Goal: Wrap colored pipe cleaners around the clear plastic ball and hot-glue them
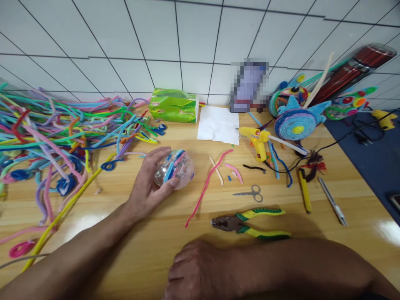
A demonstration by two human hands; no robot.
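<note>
My left hand [150,177] is wrapped round the left side of a clear plastic ball [187,168], which rests on the table. Blue, pink and light blue fuzzy strips [175,166] run across the ball. Near the front edge my right hand [193,271] is curled into a fist, its palm side hidden, so anything inside cannot be seen. Just beyond the fist lie combination pliers [229,223] with green and yellow handles. Small scissors [251,193] and a long red pipe cleaner [208,187] lie to the right of the ball.
A heap of coloured pipe cleaners [62,129] covers the left. A green tissue pack [173,106], white paper [218,125] and a phone [249,87] are at the back. Rightward are a yellow glue gun [258,143] with cord, fish-like crafts [296,123], a red flask [353,75] and a cutter [333,202].
</note>
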